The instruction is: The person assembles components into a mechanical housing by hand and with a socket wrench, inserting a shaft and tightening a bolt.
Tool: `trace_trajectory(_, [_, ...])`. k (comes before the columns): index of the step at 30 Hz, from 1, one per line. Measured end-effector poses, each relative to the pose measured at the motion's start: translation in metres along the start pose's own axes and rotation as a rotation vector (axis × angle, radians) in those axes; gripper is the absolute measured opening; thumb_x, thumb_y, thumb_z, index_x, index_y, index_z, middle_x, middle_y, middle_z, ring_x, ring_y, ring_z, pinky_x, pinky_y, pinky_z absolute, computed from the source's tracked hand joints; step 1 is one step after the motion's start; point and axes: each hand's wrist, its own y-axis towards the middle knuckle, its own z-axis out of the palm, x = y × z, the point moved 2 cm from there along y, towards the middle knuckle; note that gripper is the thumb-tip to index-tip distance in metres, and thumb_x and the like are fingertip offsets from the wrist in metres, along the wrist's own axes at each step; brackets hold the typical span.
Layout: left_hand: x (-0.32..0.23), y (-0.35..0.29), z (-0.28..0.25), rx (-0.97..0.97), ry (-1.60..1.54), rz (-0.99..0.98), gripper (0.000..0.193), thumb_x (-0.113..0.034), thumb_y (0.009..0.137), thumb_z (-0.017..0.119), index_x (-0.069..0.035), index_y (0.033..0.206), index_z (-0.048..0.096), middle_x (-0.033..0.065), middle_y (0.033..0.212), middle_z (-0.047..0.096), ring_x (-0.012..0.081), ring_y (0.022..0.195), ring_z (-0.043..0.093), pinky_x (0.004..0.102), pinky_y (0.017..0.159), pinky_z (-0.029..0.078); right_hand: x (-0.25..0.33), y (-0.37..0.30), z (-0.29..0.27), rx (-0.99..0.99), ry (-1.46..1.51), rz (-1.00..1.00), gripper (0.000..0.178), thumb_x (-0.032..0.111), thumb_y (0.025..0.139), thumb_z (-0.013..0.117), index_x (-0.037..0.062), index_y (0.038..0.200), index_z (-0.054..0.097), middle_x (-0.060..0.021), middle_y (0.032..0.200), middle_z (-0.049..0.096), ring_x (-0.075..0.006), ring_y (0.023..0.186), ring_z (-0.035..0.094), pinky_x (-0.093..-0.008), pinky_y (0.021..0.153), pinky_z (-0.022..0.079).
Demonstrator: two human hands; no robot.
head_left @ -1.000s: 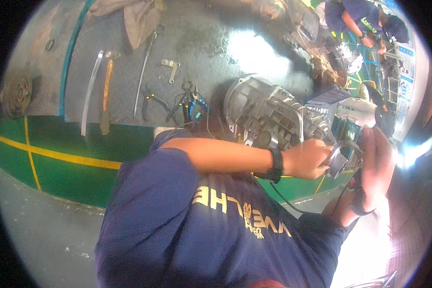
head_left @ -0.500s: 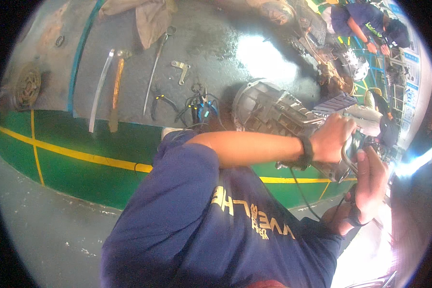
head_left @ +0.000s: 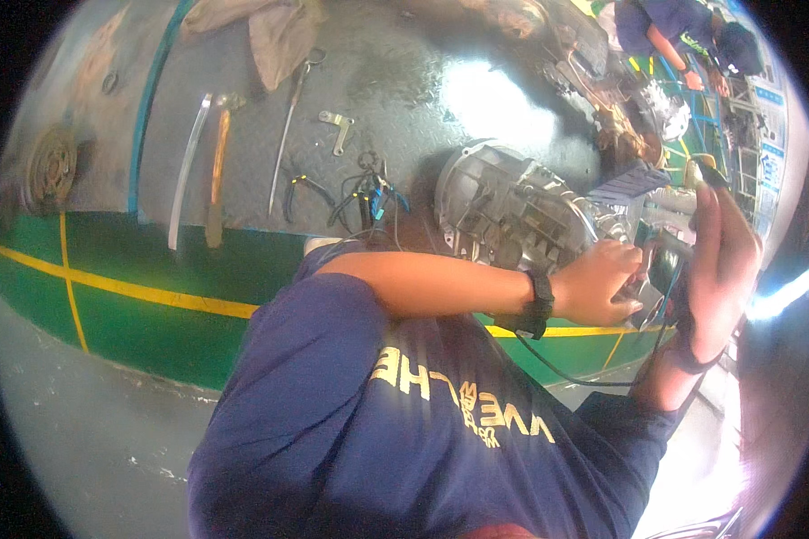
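A silvery metal gearbox (head_left: 508, 202) lies on its side on the dark floor plate, its wide bell-shaped end to the left. My left hand (head_left: 600, 283), a black band on its wrist, is at the gearbox's narrow right end. Its fingers and thumb curl round the edge of the metal there. Just right of that end, my right hand (head_left: 722, 260) is raised, with fingers stretched out and slightly blurred. I see nothing held in it. Between the hands sits a dark, shiny part (head_left: 663, 268) of the gearbox end, partly covered.
To the left lie a hammer (head_left: 217, 180), a flat metal strip (head_left: 190, 175), a long rod (head_left: 291, 135), a metal bracket (head_left: 336, 131) and pliers (head_left: 306, 187). A cable (head_left: 548, 370) loops below my left wrist. Another person (head_left: 674, 36) works at the far right.
My left hand has shifted left and down along the gearbox's end. My right hand has moved up and right, away from the left, and its fingers have straightened.
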Motion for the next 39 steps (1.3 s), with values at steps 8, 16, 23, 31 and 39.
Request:
trace_trajectory(8, [-0.011,-0.011,-0.019,0.142,-0.03,-0.136,0.033,-0.038,0.09,0.071,-0.005,0.091,0.062,0.0143,0.081,0.066,0.038,0.081,0.066,0.0491,0.077,0.049,-0.043,-0.012,-0.004,0.087,-0.091,0.275,0.022,0.016,0.106,0.057,-0.0028,0.099,0.067,-0.0206,0.078,0.065,-0.0298,0.067,0.063,-0.0401,0.066,0.049])
trace_trajectory(16, [-0.012,-0.023,-0.038,0.197,0.123,-0.049,0.038,-0.036,0.099,0.066,-0.004,0.079,0.063,0.0193,0.069,0.063,0.0417,0.069,0.067,0.0503,0.063,0.05,-0.068,-0.08,-0.001,0.048,0.074,0.408,0.019,0.012,0.105,0.058,-0.0028,0.096,0.066,-0.0091,0.069,0.056,-0.0146,0.063,0.049,-0.0325,0.059,0.041])
trace_trajectory(23, [-0.015,-0.023,-0.05,0.087,0.157,-0.123,0.052,-0.043,0.094,0.072,-0.009,0.059,0.057,0.0146,0.055,0.055,0.0372,0.054,0.06,0.0452,0.052,0.044,-0.064,-0.103,0.036,-0.319,0.809,0.129,0.039,0.026,0.111,0.048,0.0082,0.078,0.055,0.0008,0.062,0.052,-0.0136,0.057,0.048,-0.0341,0.06,0.041])
trace_trajectory(31, [-0.013,-0.009,-0.048,-0.121,0.255,0.018,0.051,-0.035,0.093,0.073,-0.011,0.053,0.055,0.0108,0.049,0.05,0.0316,0.045,0.056,0.0425,0.046,0.041,-0.065,-0.131,0.061,-0.679,1.722,0.197,0.05,0.043,0.112,0.046,0.0194,0.071,0.032,0.0051,0.056,0.025,-0.0128,0.053,0.021,-0.0333,0.057,0.021])
trace_trajectory(39, [0.009,0.061,-0.063,-0.235,0.319,-0.121,0.05,-0.025,0.102,0.059,-0.004,0.056,0.058,0.0208,0.055,0.052,0.0403,0.049,0.056,0.0485,0.05,0.039,-0.034,-0.119,0.073,-0.84,1.727,0.249,0.05,0.044,0.112,0.046,0.0191,0.071,0.032,0.0041,0.059,0.028,-0.0132,0.056,0.024,-0.0336,0.058,0.022])
